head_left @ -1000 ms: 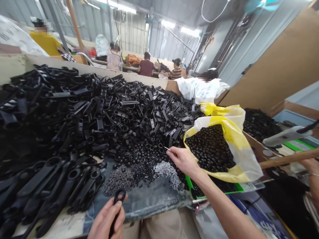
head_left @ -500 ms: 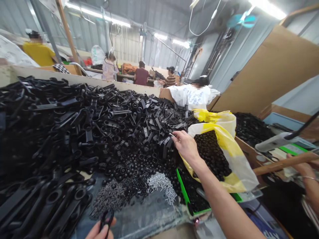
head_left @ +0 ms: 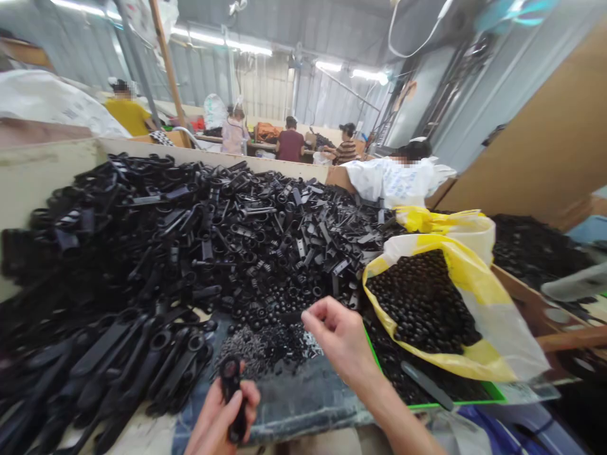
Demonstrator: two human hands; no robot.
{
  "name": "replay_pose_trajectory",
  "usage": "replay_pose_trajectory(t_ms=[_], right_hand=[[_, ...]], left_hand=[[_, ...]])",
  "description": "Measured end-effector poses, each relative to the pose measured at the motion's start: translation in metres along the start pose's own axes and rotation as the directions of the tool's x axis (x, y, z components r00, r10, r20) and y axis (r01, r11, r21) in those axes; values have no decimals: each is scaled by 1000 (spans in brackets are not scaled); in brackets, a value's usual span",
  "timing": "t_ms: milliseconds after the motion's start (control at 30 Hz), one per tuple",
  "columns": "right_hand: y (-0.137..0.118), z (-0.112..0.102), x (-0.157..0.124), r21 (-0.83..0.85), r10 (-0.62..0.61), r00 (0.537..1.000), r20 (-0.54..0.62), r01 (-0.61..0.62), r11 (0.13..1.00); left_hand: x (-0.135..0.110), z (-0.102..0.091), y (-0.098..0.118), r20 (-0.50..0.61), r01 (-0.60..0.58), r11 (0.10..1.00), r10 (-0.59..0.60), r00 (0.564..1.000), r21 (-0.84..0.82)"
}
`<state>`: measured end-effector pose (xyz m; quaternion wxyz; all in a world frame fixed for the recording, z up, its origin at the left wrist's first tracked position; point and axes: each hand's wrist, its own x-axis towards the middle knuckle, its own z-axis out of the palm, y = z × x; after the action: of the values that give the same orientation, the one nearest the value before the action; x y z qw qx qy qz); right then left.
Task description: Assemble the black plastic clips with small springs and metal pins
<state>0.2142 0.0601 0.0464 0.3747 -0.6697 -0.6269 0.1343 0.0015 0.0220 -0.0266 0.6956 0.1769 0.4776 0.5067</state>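
My left hand (head_left: 219,419) is closed around a black plastic handle part (head_left: 232,395), held upright at the bottom centre. My right hand (head_left: 340,337) hovers just right of it with its fingers curled into a pinch; what they hold is hidden. Below the right hand lie small piles of grey pins (head_left: 237,347) and tiny black parts (head_left: 279,341) on a dark mat (head_left: 303,398). A huge heap of black plastic parts (head_left: 190,234) fills the table behind.
A yellow and white plastic bag (head_left: 478,303) full of black beads rests in a green tray (head_left: 446,404) at the right. Several people work at tables behind a low cream wall (head_left: 42,170). A brown cardboard sheet (head_left: 545,151) leans at the far right.
My right hand has pulled back from the heap toward my left hand. The left hand has risen into view with the handle part. The view has shifted slightly.
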Motion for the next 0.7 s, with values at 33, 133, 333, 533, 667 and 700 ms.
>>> replay_pose_trajectory(t_ms=[33, 133, 333, 533, 667, 700], right_hand=[[-6, 16, -17, 278, 95, 991, 97, -119, 953], [-18, 60, -63, 704, 311, 874, 373, -485, 519], [-14, 96, -106, 724, 359, 694, 624, -686, 70], [-9, 120, -116, 784, 442, 686, 577, -617, -67], [-17, 120, -120, 791, 429, 694, 578, -607, -83], [-19, 117, -120, 789, 417, 697, 583, -608, -88]], left_hand=[[-1, 6, 1, -17, -48, 999, 48, 999, -13], [-8, 20, 1, -6, -157, 982, 157, 988, -108], [-17, 18, 1, 32, -173, 969, 181, 983, -177], [-18, 20, -2, 2, -222, 967, 224, 975, -128], [-19, 28, -7, -44, -281, 959, 280, 959, -23], [-19, 27, -8, -49, -293, 956, 293, 955, 9]])
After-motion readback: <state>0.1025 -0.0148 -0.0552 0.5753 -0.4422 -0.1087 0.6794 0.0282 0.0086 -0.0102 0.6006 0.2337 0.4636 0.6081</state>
